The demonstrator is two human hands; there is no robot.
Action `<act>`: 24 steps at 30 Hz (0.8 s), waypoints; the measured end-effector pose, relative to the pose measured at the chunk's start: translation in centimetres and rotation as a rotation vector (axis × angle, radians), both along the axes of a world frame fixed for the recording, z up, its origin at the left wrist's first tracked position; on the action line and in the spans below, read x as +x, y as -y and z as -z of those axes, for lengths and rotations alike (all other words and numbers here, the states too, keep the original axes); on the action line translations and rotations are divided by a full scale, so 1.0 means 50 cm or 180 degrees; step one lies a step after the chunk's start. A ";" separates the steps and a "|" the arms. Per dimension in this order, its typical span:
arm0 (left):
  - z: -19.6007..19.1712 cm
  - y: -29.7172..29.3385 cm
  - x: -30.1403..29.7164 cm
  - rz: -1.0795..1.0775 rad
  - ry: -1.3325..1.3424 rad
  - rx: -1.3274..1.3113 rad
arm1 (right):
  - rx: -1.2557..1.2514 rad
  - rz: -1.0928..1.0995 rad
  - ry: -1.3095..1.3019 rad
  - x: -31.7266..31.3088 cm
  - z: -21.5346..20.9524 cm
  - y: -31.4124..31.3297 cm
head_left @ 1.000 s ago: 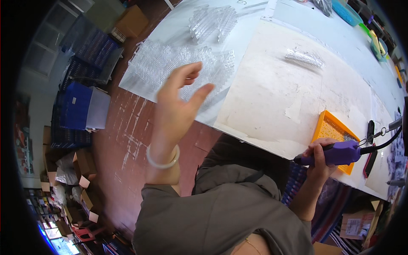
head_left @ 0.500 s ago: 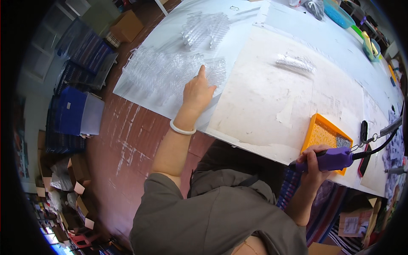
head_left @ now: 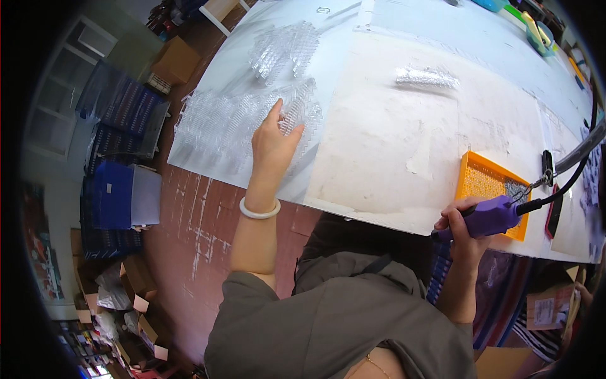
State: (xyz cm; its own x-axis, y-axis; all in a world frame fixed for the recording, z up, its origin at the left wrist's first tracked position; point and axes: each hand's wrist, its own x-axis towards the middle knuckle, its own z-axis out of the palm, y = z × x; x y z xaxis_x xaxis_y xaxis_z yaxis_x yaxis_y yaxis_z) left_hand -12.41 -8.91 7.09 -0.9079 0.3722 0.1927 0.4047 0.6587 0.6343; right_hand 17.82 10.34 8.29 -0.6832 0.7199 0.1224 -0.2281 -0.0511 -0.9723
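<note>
1. The right hand (head_left: 464, 221) is nearest, at the bench's near edge. Its fingers are wrapped tight around a purple handheld tool (head_left: 489, 216), whose black cable (head_left: 568, 170) runs off to the right.
2. Just beyond that tool, an orange tray (head_left: 489, 183) lies flat on the bench (head_left: 391, 145), with a patch of small grey parts in its right end.
3. A dark flat device (head_left: 555, 215) lies right of the tray, near the bench edge.
4. The left hand (head_left: 273, 142) reaches forward over the left part of the bench, a white bangle (head_left: 259, 210) on its wrist. Its fingers are loosely spread, the tips resting on a heap of clear plastic pieces (head_left: 240, 117); whether they pinch any one piece cannot be told.
5. That heap spreads across a pale sheet at the bench's left end, touching the hand on both sides.
6. Farther off, a second cluster of clear pieces (head_left: 281, 50) lies apart from the first.
7. A small clear bundle (head_left: 426, 78) rests alone mid-bench, well away from both hands.
8. Blue crates (head_left: 113, 183) stand on the floor to the left.
</note>
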 end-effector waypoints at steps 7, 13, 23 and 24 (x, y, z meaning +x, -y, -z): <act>-0.001 -0.050 0.090 0.1286 0.1173 0.1079 | 0.0045 0.0226 0.0038 0.000 -0.005 -0.006; 0.075 -0.135 0.258 0.3066 -0.0143 0.0509 | 0.0519 0.0677 -0.0385 0.036 -0.020 -0.010; 0.084 -0.151 0.283 0.3235 -0.0192 0.0250 | 0.0416 0.0763 -0.0257 0.047 -0.018 -0.029; 0.078 -0.155 0.280 0.3191 -0.0094 0.0361 | 0.0428 0.0638 -0.0304 0.048 -0.020 -0.029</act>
State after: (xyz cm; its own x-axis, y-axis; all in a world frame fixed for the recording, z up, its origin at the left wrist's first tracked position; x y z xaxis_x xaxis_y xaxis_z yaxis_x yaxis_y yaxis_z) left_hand 1.61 -1.18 3.17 -0.1805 0.9393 0.2917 0.7552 -0.0576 0.6529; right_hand 20.21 11.79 9.31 -0.5093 0.8126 0.2833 -0.3119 0.1325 -0.9408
